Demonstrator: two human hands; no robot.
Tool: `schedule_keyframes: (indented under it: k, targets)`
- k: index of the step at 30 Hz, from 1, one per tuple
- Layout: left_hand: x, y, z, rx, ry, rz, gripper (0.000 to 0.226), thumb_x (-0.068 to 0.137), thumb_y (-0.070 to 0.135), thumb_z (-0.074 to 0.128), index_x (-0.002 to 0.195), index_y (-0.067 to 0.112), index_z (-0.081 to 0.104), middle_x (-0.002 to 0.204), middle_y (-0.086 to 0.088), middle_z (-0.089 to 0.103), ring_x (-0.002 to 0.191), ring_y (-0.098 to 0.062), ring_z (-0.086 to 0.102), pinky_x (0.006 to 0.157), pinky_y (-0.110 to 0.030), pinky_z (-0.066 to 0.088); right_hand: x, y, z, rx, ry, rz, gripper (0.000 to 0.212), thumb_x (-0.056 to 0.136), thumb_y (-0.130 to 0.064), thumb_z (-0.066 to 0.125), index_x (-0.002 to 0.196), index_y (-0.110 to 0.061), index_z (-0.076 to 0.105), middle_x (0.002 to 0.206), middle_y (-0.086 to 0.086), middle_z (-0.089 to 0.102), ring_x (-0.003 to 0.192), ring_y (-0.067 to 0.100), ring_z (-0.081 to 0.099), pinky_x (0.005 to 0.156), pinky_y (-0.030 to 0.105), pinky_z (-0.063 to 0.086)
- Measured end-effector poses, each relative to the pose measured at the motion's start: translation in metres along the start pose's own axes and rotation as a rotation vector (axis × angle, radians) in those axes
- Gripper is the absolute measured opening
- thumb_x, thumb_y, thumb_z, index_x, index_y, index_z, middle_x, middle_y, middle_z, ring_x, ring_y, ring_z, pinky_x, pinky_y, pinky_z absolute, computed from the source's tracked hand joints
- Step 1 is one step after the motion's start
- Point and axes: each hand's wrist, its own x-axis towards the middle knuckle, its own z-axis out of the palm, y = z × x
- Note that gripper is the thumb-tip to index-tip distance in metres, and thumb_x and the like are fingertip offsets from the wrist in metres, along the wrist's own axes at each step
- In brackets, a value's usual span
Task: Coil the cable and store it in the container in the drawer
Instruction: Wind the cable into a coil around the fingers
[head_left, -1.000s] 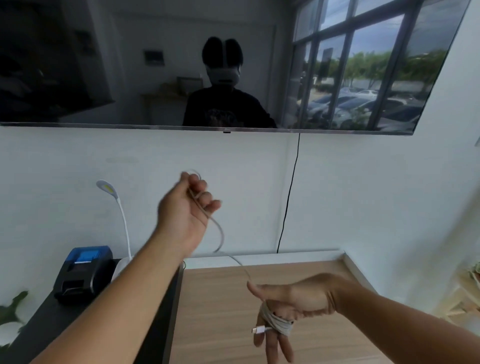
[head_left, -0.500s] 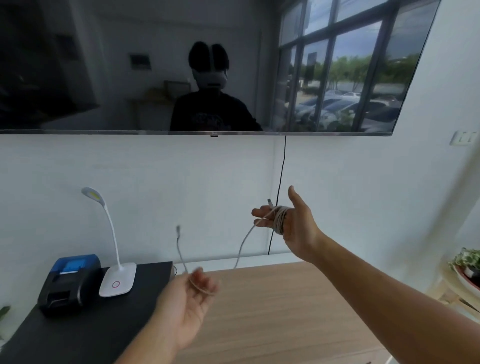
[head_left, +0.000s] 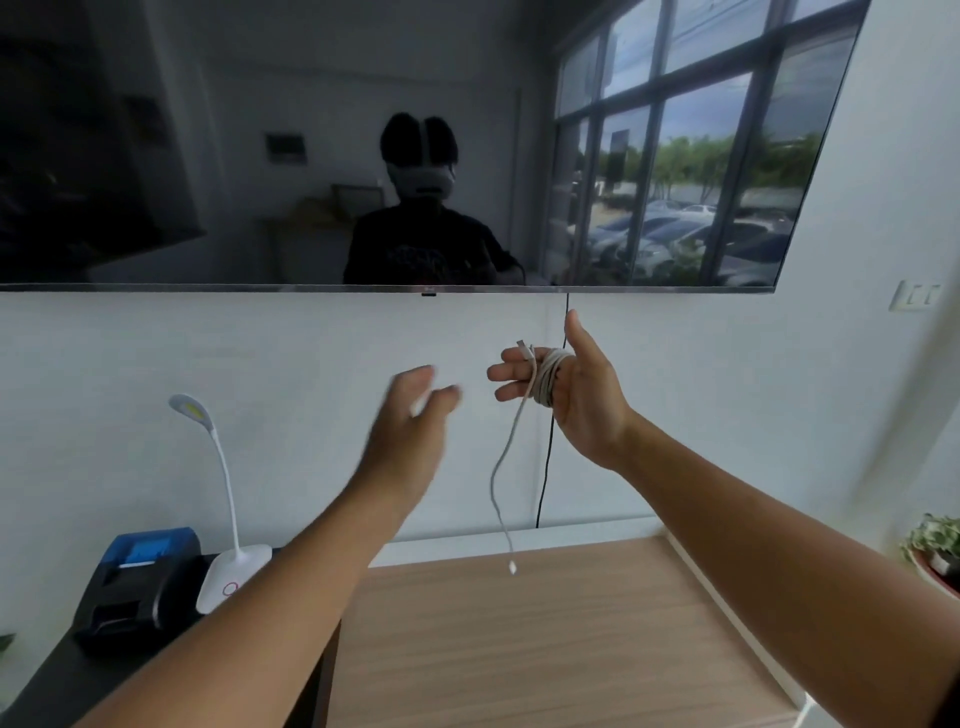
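A white cable is wound in several turns around the fingers of my right hand, which is raised with the palm toward me and the thumb up. One plug sticks up beside the coil. The loose tail hangs free from the coil, its end plug dangling just above the wooden desk. My left hand is raised to the left of the coil, blurred, fingers apart and holding nothing. No drawer or container is in view.
A black side table at the left carries a blue-and-black printer and a white gooseneck lamp. A large dark screen hangs on the wall. A black cord runs down behind the coil. A potted plant sits far right.
My left hand let go of the cable's tail and rose from low over the desk up beside my right hand. The tail now hangs free. The coil stays on my right hand.
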Motion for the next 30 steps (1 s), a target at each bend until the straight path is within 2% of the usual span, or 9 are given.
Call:
schedule_keyframes:
  k: [4, 7, 11, 14, 17, 20, 22, 25, 30]
  targets:
    - [-0.011, 0.017, 0.042, 0.177, -0.426, -0.067, 0.046, 0.104, 0.055, 0.031, 0.105, 0.019, 0.058, 0.090, 0.000, 0.079, 0.085, -0.024, 0.074, 0.080, -0.030, 0.045, 0.004, -0.001, 0.002, 0.048, -0.011, -0.024, 0.078, 0.096, -0.070, 0.026, 0.112, -0.003, 0.064, 0.115, 0.018, 0.077, 0.101, 0.031, 0.073, 0.121, 0.058, 0.029]
    - [-0.025, 0.005, 0.053, -0.135, -0.632, -0.208, 0.057, 0.107, 0.052, 0.025, 0.087, 0.012, 0.061, 0.051, 0.006, 0.048, 0.046, -0.020, 0.052, 0.073, -0.038, 0.057, 0.003, -0.004, 0.001, 0.091, 0.019, -0.059, 0.074, 0.098, -0.067, 0.027, 0.117, -0.007, 0.064, 0.118, 0.016, 0.077, 0.103, 0.029, 0.073, 0.121, 0.057, 0.028]
    - [-0.037, -0.012, 0.055, -0.311, -0.596, -0.196, 0.062, 0.092, 0.075, 0.026, 0.066, 0.023, 0.046, 0.056, 0.004, 0.022, 0.041, -0.013, 0.020, 0.039, -0.020, 0.029, -0.008, -0.017, -0.002, 0.178, 0.045, -0.063, 0.067, 0.105, -0.060, 0.026, 0.115, -0.007, 0.066, 0.113, 0.012, 0.079, 0.094, 0.024, 0.073, 0.125, 0.053, 0.023]
    - [-0.042, -0.032, 0.054, -0.144, -0.587, -0.046, 0.061, 0.086, 0.080, 0.029, 0.064, 0.023, 0.039, 0.056, 0.003, 0.021, 0.045, -0.016, 0.017, 0.047, -0.027, 0.013, -0.020, -0.027, -0.006, 0.313, 0.041, -0.038, 0.072, 0.102, -0.062, 0.036, 0.130, -0.001, 0.061, 0.105, 0.007, 0.079, 0.075, 0.018, 0.068, 0.121, 0.042, 0.030]
    - [-0.034, -0.038, 0.048, -0.078, -0.658, -0.119, 0.057, 0.085, 0.077, 0.036, 0.068, 0.023, 0.035, 0.059, 0.003, 0.022, 0.050, -0.015, 0.019, 0.052, -0.034, 0.013, -0.039, -0.029, -0.002, 0.376, -0.134, -0.011, 0.069, 0.099, -0.063, 0.046, 0.119, 0.002, 0.056, 0.079, 0.002, 0.069, 0.065, 0.017, 0.052, 0.090, 0.029, 0.049]
    - [-0.012, -0.029, 0.036, -0.124, -0.740, -0.226, 0.049, 0.096, 0.062, 0.050, 0.075, 0.018, 0.049, 0.065, 0.002, 0.040, 0.050, -0.011, 0.034, 0.046, -0.025, 0.021, -0.058, -0.021, 0.003, 0.220, -0.424, 0.041, 0.070, 0.100, -0.061, 0.046, 0.116, 0.004, 0.068, 0.067, -0.002, 0.062, 0.057, 0.018, 0.046, 0.097, 0.039, 0.041]
    - [0.000, -0.018, 0.024, -0.063, -0.798, -0.233, 0.031, 0.091, 0.044, 0.063, 0.085, 0.014, 0.061, 0.076, -0.010, 0.058, 0.052, -0.013, 0.039, 0.048, -0.026, 0.029, -0.069, -0.016, 0.001, 0.019, -0.629, 0.070, 0.077, 0.105, -0.059, 0.035, 0.118, 0.011, 0.063, 0.073, -0.005, 0.067, 0.060, 0.019, 0.047, 0.098, 0.037, 0.041]
    - [0.015, -0.004, 0.011, 0.036, -0.748, -0.290, 0.041, 0.098, 0.044, 0.058, 0.066, 0.017, 0.058, 0.053, 0.002, 0.040, 0.047, -0.014, 0.029, 0.051, -0.029, 0.029, -0.076, -0.001, -0.003, -0.326, -0.761, 0.224, 0.093, 0.100, -0.072, 0.030, 0.129, 0.012, 0.056, 0.091, 0.006, 0.074, 0.066, 0.015, 0.056, 0.091, 0.025, 0.043]
    - [0.007, 0.019, 0.011, 0.368, -0.526, 0.067, 0.050, 0.100, 0.052, 0.043, 0.064, 0.023, 0.063, 0.055, 0.010, 0.045, 0.042, -0.011, 0.034, 0.043, -0.023, 0.032, -0.066, 0.045, 0.003, -0.571, -0.539, 0.471, 0.117, 0.083, -0.089, 0.001, 0.152, -0.005, 0.045, 0.126, 0.032, 0.068, 0.086, 0.004, 0.073, 0.125, 0.045, 0.020]
